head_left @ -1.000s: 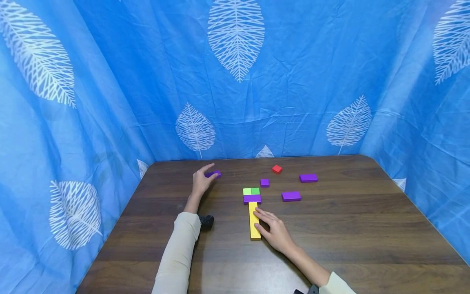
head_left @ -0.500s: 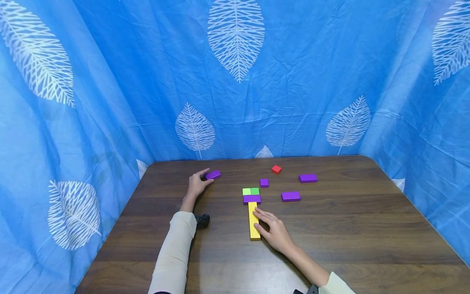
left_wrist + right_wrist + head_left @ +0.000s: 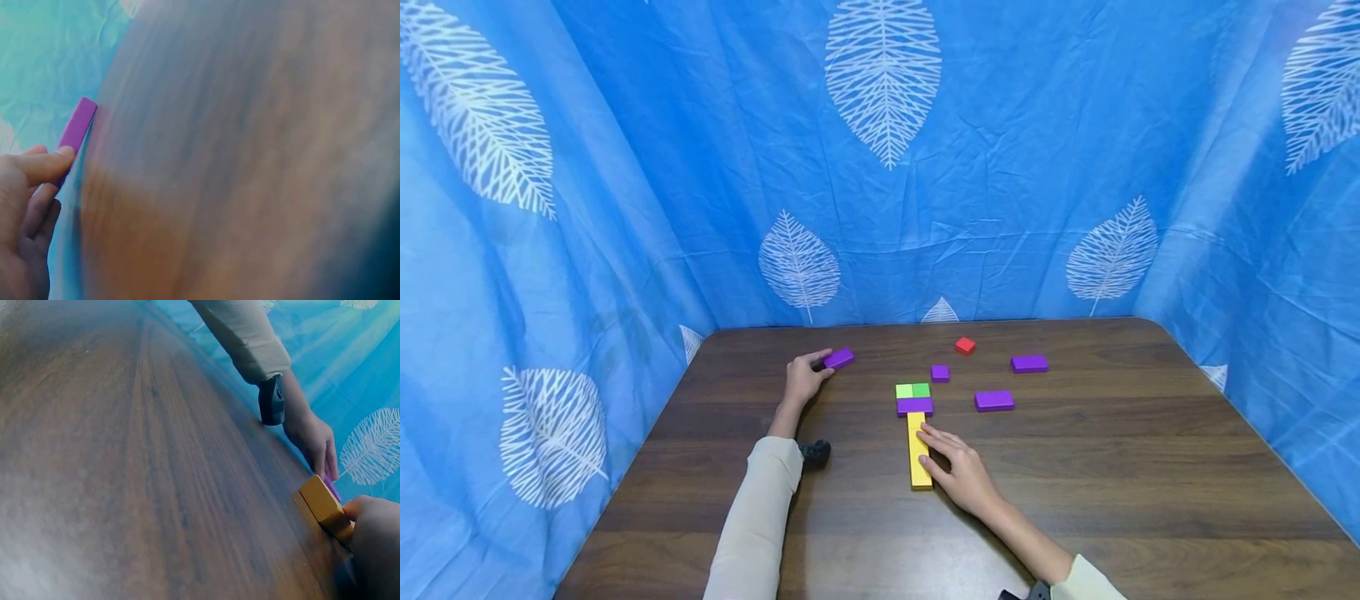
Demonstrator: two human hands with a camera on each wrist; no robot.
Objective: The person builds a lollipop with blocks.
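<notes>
At the far left of the table, my left hand (image 3: 803, 380) pinches one end of a purple block (image 3: 840, 358) between thumb and fingers. The left wrist view shows the thumb lying on that purple block (image 3: 79, 124), its lower end hidden by the hand. My right hand (image 3: 967, 477) rests its fingertips along the right side of a long yellow block (image 3: 918, 458). Beyond the yellow block's far end lies a crosswise purple block (image 3: 915, 407), with a light green cube (image 3: 904, 391) and a darker green cube (image 3: 921, 390) side by side behind it.
Right of the arrangement lie a small purple cube (image 3: 940, 373), a purple block (image 3: 994, 401), another purple block (image 3: 1029, 363) and a small red block (image 3: 966, 345). Blue leaf-patterned cloth (image 3: 880, 242) hangs behind the brown wooden table (image 3: 1112, 467).
My left hand has drawn slightly back and left, then closed its fingers on the purple block, which has shifted slightly. My right hand and the yellow block have stayed still.
</notes>
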